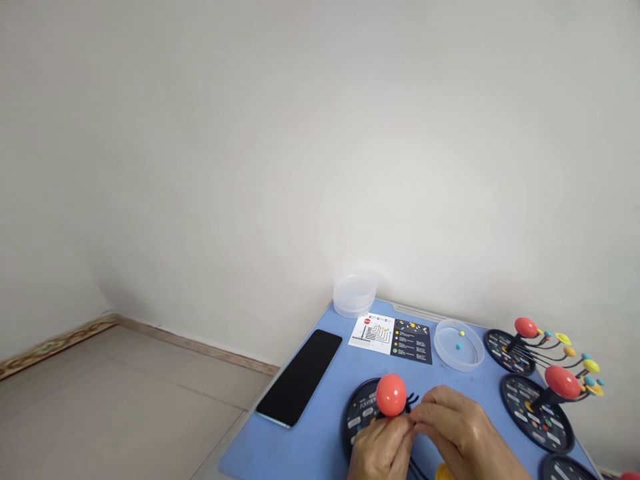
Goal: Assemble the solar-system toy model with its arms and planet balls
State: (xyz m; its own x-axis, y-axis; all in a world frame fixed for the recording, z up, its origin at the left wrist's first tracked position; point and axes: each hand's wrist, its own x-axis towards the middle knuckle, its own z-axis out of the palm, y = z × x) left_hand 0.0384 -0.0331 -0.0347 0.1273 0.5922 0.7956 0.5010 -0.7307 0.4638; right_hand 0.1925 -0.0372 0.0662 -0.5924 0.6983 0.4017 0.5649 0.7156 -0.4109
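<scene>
A solar system model stands at the table's front, with a round black printed base [357, 417] and a red ball [391, 395] on top. My left hand [383, 448] is closed just below the ball, on the model's dark arms; the exact grip is hidden. My right hand [457, 427] pinches beside it, its fingertips meeting those of the left. Whatever sits in that pinch is too small or covered to make out. Thin black arms [412, 402] poke out behind the fingers. Under my right hand, part of a yellow-orange piece [443, 472] shows.
On the blue table [310, 447] lie a black phone [301, 377], a printed instruction sheet [391, 338] and a clear dish [460, 345] holding a yellow and a blue bead. Stacked clear dishes [355, 295] stand by the wall. Other models [537, 413] with red balls fill the right side.
</scene>
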